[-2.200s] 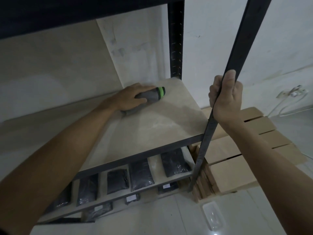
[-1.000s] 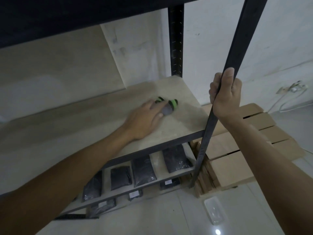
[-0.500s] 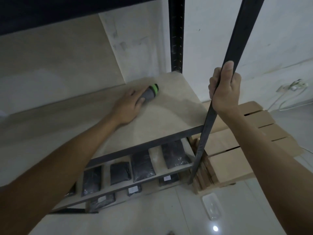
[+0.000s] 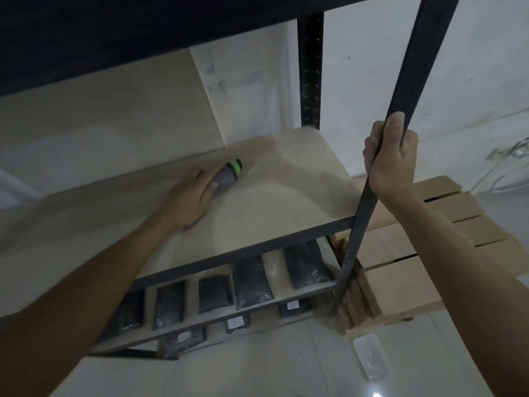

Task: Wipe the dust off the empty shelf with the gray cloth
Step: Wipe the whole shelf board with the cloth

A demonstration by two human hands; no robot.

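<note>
The empty shelf (image 4: 286,202) is a pale board in a black metal rack. My left hand (image 4: 189,202) lies palm down on it and presses a bunched gray cloth (image 4: 227,177) with a green edge against the board, toward the back. Most of the cloth sticks out past my fingers. My right hand (image 4: 390,159) is closed around the rack's front right upright post (image 4: 412,81), above shelf level.
A rear black post (image 4: 309,73) stands at the shelf's back right corner and a dark shelf spans overhead. The lower shelves hold several black packets (image 4: 252,282). Cardboard boxes (image 4: 400,267) are stacked right of the rack. A clear plastic container (image 4: 370,356) lies on the tiled floor.
My left hand has slid the cloth back and forth across the shelf; since half a second ago it has shifted slightly left along the back. My right hand has kept its grip on the post.
</note>
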